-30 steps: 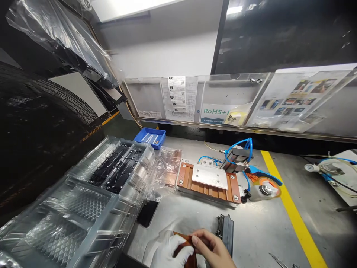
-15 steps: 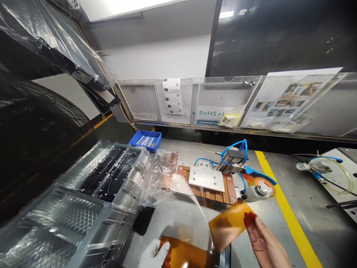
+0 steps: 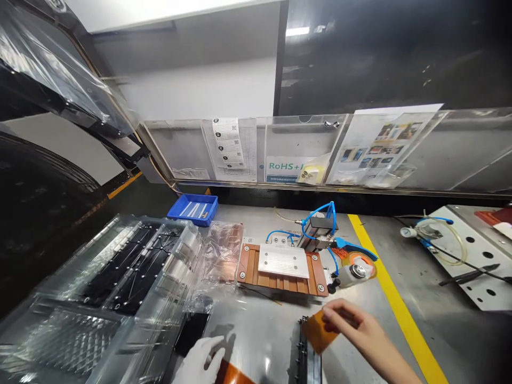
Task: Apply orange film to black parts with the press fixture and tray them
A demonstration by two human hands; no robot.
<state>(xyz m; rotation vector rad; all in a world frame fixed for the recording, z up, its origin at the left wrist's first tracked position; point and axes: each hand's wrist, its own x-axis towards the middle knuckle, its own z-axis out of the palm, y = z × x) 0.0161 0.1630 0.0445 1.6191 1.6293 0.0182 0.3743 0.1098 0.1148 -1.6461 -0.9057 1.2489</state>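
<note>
Right now my right hand [image 3: 352, 325], bare, pinches a small orange film piece [image 3: 318, 333] between thumb and fingers, at 5 o'clock from the brown jig [image 3: 280, 266]. Film hangs just above the black part [image 3: 308, 357] on the table [image 3: 420, 277]. My left hand [image 3: 200, 360], white glove, fingers spread and flat, presses on a larger orange sheet [image 3: 234, 373] at the bottom edge, 7 o'clock from the jig. Clear plastic trays [image 3: 120, 288] sit at 9 o'clock, blue bin [image 3: 193, 208] at 11, tape roll [image 3: 357, 269] just right of the jig.
</note>
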